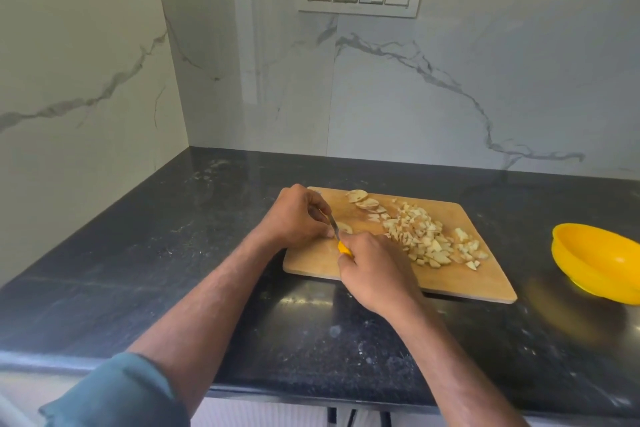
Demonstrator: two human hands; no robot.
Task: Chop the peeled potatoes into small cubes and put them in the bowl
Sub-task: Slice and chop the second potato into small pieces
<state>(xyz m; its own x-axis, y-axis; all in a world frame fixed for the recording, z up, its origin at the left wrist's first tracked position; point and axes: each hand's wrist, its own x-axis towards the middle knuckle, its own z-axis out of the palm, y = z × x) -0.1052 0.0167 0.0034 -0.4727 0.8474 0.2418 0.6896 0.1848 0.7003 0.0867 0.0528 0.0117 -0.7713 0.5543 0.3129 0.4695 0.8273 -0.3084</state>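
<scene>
Slice (344,227) lies flat on board (478,274), under your left fingers (320,230) | right hand (374,269) clamps knife (335,226), blade running away from you, just right of those fingers | cubes (429,239) heaped right | bowl (595,262) well apart on surface (173,253), right hand nearer.

On the cutting board (460,274), the right hand (375,270) grips a knife (335,227) over a potato slice (344,227) that the left hand (298,215) pins.

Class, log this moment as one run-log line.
left hand steadies potato slice | right hand grips knife | cubes on board | bowl empty
</scene>
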